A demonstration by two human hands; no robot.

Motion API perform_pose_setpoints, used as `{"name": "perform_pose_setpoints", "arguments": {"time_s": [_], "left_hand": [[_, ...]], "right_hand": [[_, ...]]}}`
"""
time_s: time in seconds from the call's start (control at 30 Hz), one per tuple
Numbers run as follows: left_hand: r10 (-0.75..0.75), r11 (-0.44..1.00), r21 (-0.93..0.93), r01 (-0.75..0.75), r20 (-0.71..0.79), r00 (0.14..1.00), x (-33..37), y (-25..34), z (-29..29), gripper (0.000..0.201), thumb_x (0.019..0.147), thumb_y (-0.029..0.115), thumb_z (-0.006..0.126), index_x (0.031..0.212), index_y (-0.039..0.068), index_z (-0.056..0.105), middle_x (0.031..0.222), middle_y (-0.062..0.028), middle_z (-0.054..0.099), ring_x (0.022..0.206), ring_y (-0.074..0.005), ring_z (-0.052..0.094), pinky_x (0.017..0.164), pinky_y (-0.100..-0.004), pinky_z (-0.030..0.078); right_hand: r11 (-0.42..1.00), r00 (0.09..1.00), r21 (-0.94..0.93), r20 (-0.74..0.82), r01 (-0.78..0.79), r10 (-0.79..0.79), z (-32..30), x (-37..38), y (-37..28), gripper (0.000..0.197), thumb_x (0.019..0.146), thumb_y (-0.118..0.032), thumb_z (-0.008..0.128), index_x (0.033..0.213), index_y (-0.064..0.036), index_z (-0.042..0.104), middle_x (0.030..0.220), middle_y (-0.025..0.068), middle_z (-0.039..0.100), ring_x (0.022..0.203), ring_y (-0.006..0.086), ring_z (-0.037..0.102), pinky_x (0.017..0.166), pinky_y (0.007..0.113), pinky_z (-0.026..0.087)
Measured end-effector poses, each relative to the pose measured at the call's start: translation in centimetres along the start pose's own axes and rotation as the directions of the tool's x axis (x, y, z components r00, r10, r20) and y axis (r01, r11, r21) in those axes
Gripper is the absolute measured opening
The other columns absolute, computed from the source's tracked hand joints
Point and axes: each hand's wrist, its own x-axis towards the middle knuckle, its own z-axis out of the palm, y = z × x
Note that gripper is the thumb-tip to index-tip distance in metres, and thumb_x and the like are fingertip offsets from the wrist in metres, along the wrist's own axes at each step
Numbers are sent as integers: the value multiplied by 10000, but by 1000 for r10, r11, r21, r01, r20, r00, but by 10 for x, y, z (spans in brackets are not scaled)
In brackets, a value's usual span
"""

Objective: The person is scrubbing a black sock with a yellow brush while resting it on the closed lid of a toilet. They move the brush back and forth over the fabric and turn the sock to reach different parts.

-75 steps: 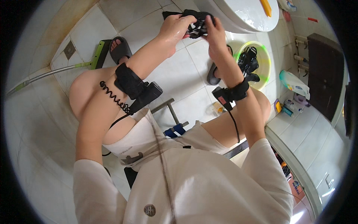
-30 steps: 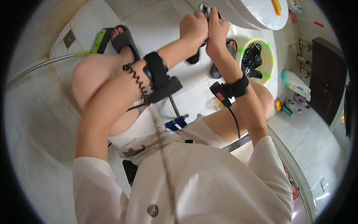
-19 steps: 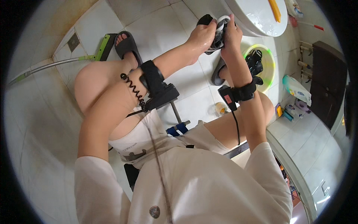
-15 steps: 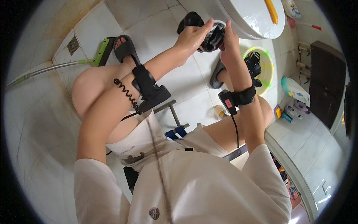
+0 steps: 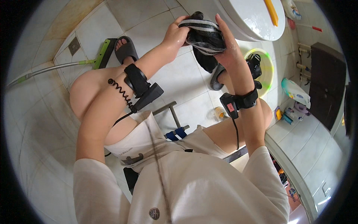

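A black sock (image 5: 205,39) with a white-striped ribbed cuff is stretched between my two hands, at the top of the view above the tiled floor. My left hand (image 5: 175,37) closes on the cuff's left edge, thumb on top. On the other side, my right hand (image 5: 228,48) grips the bunched fabric, with one finger pointing up along it. Its other fingers are partly hidden behind the cloth. A dark toe or heel part hangs below the cuff. Wet sheen shows on both hands.
A white rounded basin (image 5: 253,22) with a yellow bar-shaped object (image 5: 271,13) on it stands just beyond my right hand. Beside my right forearm is a yellow-green-rimmed tub (image 5: 269,71) holding black items. A green-headed floor squeegee (image 5: 102,54) lies at left, by my sandalled foot (image 5: 126,48).
My left hand has shifted left and re-gripped at the cuff. The sock has turned, so its striped cuff faces up, and a dark part now hangs lower.
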Motion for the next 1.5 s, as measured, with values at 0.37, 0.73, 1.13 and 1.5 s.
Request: {"name": "perform_pose_setpoints", "arguments": {"time_s": [0.37,0.73,1.13,1.5], "left_hand": [[-71,997,-30,71,-27,997,1,11,0,225,748,104,372,798,-10,559,751,-53,562,701,-153,517,664,-302,414],[-59,987,162,12,287,956,-14,17,15,298,797,293,529,931,29,566,816,-19,594,770,-88,543,712,-242,420],[270,944,277,-178,-338,902,31,-13,16,269,823,212,443,867,-51,472,839,-260,565,831,-408,538,716,-451,425],[75,868,484,112,-349,934,4,4,37,449,780,314,412,741,-94,593,765,-297,569,761,-407,572,694,-438,456]], "right_hand": [[630,907,-673,159,389,-390,-6,10,6,305,715,-103,651,967,22,533,855,79,589,753,123,559,667,234,449],[850,807,-405,-342,336,-482,-13,28,12,173,761,-108,485,793,46,556,703,38,554,643,100,493,575,243,400],[534,692,-721,-105,442,-714,39,16,51,254,749,-189,571,774,64,571,574,97,549,548,104,450,534,276,410],[548,625,-719,-204,426,-754,14,32,41,247,764,-153,529,715,88,544,568,88,530,577,106,443,538,300,405]]}}
